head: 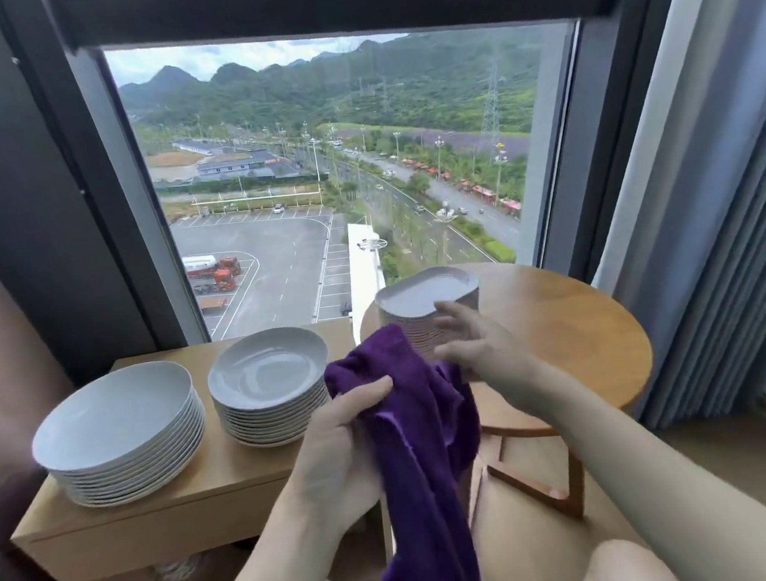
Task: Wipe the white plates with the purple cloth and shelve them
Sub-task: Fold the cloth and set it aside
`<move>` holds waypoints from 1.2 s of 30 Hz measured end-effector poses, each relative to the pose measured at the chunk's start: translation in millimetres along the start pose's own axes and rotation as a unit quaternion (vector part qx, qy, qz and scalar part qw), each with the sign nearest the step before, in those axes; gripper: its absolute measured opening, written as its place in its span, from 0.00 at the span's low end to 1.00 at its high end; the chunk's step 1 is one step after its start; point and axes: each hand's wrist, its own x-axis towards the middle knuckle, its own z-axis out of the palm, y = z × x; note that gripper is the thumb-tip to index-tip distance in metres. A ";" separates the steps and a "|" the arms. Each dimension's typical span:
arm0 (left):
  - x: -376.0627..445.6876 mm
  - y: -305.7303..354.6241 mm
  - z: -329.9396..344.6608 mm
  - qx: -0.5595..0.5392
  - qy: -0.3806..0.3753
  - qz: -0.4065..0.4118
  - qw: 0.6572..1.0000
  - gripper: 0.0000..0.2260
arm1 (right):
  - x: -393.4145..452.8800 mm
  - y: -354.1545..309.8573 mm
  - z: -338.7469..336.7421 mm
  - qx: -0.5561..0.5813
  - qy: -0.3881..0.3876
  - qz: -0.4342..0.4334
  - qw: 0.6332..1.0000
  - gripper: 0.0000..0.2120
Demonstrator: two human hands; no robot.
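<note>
Purple cloth (410, 412) is gripped by left hand (342, 445) at centre frame; right hand (469, 342), fingers spread, nears right plate stack (424, 292). No plate judged shelved yet.

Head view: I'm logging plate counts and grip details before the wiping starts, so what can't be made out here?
- Stack of plates on the round table: its lower front is hidden by the purple cloth and the right hand, so no full count.
- Right hand: whether its fingertips touch the stack is unclear.
- Left hand: grips the cloth, which covers its fingertips.
- Cloth's lower end: cut off by the bottom edge.
- Shelf: not visible.
</note>
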 end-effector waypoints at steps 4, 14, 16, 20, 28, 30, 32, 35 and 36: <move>-3.6 -2.7 0.7 -0.020 -0.009 0.015 1.000 0.17 | -30.2 48.6 18.2 -0.147 0.052 0.028 0.987 0.26; -14.0 -5.5 24.7 -0.074 -0.016 0.025 0.997 0.24 | -87.1 31.7 41.1 0.229 0.009 0.069 0.971 0.36; -14.6 0.5 21.6 -0.044 -0.008 0.011 0.999 0.23 | -86.3 20.4 39.7 0.309 0.001 0.067 0.949 0.25; -10.9 19.0 2.7 0.071 0.032 -0.043 0.996 0.23 | -80.1 15.3 27.5 0.330 0.079 0.055 0.939 0.11; 3.2 49.8 -67.7 0.325 0.152 -0.058 0.932 0.12 | -71.9 8.0 -14.2 0.399 0.209 0.042 0.892 0.08; 6.5 55.7 -80.2 0.367 0.179 -0.050 0.911 0.12 | -70.6 13.2 -22.6 0.398 0.224 0.033 0.889 0.06; 7.2 60.2 -86.4 0.402 0.204 -0.046 0.891 0.10 | -69.5 21.9 -26.5 0.368 0.233 0.030 0.900 0.07; 5.4 63.9 -93.3 0.439 0.219 -0.046 0.870 0.06 | -69.6 32.5 -28.6 0.363 0.235 0.026 0.901 0.07; 4.7 64.1 -94.8 0.442 0.225 -0.040 0.867 0.05 | -70.4 34.9 -29.6 0.374 0.229 0.023 0.898 0.07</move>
